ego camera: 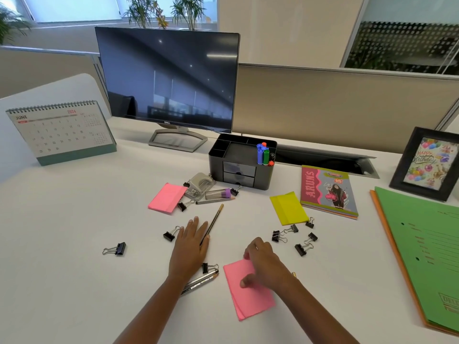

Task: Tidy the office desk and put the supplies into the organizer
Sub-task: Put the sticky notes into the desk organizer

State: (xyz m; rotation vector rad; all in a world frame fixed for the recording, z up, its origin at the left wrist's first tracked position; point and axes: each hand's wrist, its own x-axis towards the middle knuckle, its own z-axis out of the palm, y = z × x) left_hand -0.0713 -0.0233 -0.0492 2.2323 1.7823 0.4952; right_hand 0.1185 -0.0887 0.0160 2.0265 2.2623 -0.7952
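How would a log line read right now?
left hand: flat beside pencil | right hand: grips near pink pad | organizer: markers inside

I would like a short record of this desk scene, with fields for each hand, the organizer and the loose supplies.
left hand: flat on the desk, fingers straight, beside a black pencil
right hand: grips the near pink note pad
organizer: black, markers standing in its right compartment
loose supplies: scattered binder clips, far pink note pad, yellow note pad, hole punch
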